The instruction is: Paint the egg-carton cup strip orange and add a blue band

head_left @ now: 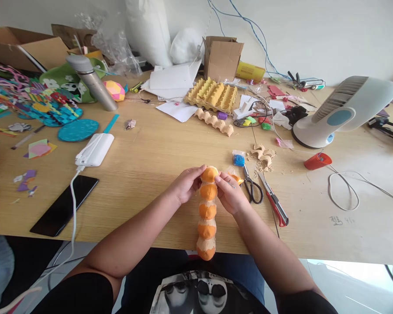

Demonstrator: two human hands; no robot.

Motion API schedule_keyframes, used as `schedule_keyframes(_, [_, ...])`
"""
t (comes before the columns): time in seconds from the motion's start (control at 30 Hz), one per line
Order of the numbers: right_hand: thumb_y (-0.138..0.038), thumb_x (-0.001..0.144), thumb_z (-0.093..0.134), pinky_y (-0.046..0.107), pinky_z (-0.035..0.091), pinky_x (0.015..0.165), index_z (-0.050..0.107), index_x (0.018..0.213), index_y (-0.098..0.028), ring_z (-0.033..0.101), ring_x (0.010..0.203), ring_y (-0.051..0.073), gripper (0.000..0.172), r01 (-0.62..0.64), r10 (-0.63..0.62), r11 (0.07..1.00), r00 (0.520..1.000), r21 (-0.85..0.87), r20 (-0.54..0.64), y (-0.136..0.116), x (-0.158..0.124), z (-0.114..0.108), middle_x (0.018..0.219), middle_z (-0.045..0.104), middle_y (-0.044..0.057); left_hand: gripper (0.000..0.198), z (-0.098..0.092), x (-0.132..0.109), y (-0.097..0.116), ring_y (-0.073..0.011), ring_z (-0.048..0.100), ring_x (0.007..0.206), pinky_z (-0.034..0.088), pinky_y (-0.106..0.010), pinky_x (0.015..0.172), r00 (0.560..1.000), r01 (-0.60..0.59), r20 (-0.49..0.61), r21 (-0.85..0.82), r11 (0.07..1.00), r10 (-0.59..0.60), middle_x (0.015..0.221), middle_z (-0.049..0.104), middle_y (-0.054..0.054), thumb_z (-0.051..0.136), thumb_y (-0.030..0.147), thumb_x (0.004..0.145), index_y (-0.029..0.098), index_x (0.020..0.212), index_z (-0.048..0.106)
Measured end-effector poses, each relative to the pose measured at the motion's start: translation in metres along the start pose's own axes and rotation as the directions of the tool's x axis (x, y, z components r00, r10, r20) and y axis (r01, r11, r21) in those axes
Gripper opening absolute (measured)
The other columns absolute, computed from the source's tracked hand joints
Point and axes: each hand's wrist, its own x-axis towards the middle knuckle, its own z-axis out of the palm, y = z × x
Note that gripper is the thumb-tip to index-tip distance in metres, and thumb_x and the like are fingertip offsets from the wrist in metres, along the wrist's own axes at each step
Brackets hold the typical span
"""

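Between my hands is an egg carton strip (207,211), a row of several cups with orange clay over the domes and bare tan cardboard in the gaps. It points toward my body, its near end past the table's edge. My left hand (189,184) grips the far end from the left side, thumb near the top cup. On the other side, my right hand (229,192) pinches the same end with thumb and fingers. Partly hidden behind my right hand lies some orange material (237,179). Black-handled scissors (253,187) and a red utility knife (275,203) lie to its right.
Blue clay (239,160) in a wrapper and cut carton scraps (263,155) lie beyond my right hand. Farther back are a yellow egg tray (212,95) and another carton strip (214,121). A fan (340,111) stands right; a power bank (94,149) and phone (65,205) lie left.
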Motion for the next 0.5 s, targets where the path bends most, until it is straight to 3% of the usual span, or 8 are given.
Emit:
schedule_keyframes(0.27, [-0.055,0.069,0.097,0.03,0.043,0.059,0.082,0.081,-0.021,0.055,0.063,0.016,0.039,0.131,-0.153,0.89,0.988,-0.438,-0.015,-0.013,0.003,-0.006,0.068,0.068,0.001,0.049,-0.001,0.003,-0.001,-0.0145,0.062,0.065,0.049,-0.026,0.061,0.999,0.037,-0.006,-0.044,0.998,-0.037,0.075,0.069,-0.005,0.095,0.057,0.074,0.013,0.085,0.077])
schedule_keyframes(0.5, [-0.059,0.072,0.094,0.029,0.032,0.051,0.078,0.07,-0.021,0.045,0.052,0.013,0.042,0.172,-0.251,0.785,0.966,-0.595,-0.053,-0.008,0.009,-0.01,0.056,0.057,-0.001,0.047,-0.001,0.007,-0.004,-0.0127,0.06,0.063,0.048,-0.025,0.058,0.997,0.048,-0.058,-0.084,0.995,-0.053,0.074,0.069,-0.003,0.097,0.053,0.072,0.013,0.083,0.075])
